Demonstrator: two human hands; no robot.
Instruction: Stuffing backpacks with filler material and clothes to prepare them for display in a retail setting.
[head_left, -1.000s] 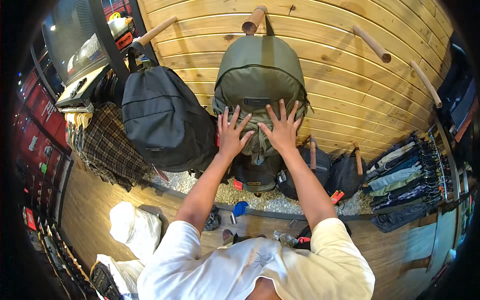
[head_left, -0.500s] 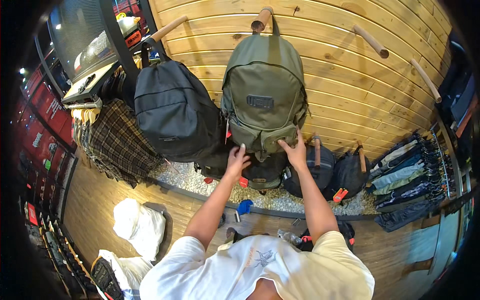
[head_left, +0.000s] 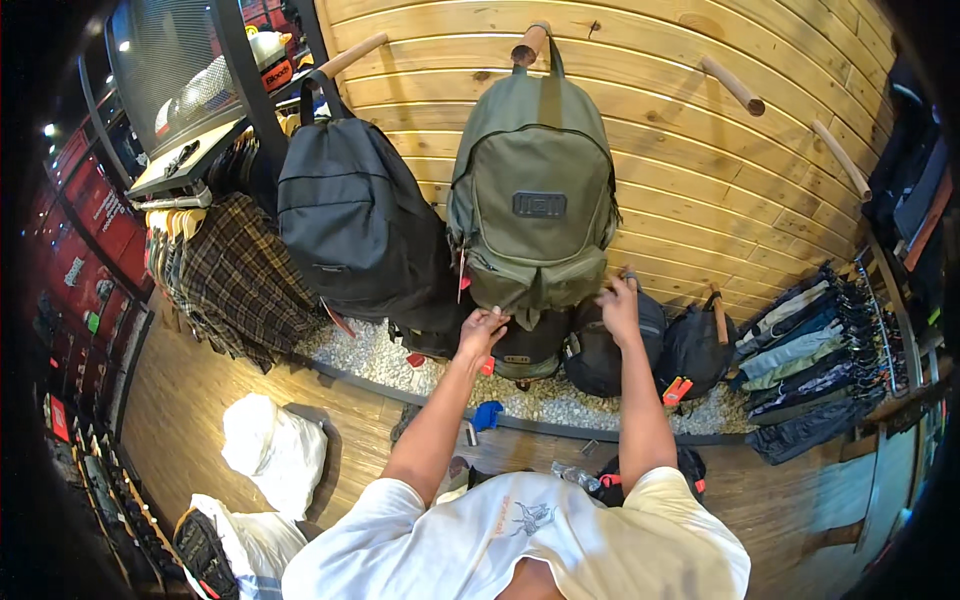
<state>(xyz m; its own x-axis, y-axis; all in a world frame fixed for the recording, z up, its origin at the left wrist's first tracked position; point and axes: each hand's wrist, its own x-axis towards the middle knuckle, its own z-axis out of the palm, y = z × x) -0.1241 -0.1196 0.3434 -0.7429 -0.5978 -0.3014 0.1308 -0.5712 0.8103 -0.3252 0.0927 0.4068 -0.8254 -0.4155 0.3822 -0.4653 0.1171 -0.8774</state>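
An olive green backpack (head_left: 535, 180) hangs by its top loop from a wooden peg (head_left: 530, 45) on the plank wall. Two small pockets bulge at its lower front. At the bottom edge of the left pocket, the fingers of my left hand (head_left: 484, 330) are drawn together on the fabric. My right hand (head_left: 621, 308) is off the backpack's lower right corner, with fingers bent but apart and nothing visible in them. To the left, a black backpack (head_left: 335, 215) hangs on another peg, close against the green one.
More dark backpacks (head_left: 690, 350) hang low above a strip of pale pebbles (head_left: 380, 365). Plaid shirts (head_left: 235, 280) hang at left, folded-over trousers (head_left: 795, 355) at right. Bare pegs (head_left: 735, 85) jut from the wall. White bags (head_left: 275, 450) and a blue item (head_left: 487, 414) lie on the floor.
My right hand has come off the right pocket and moved to the right. The fingers of my left hand have drawn together at the left pocket's lower edge.
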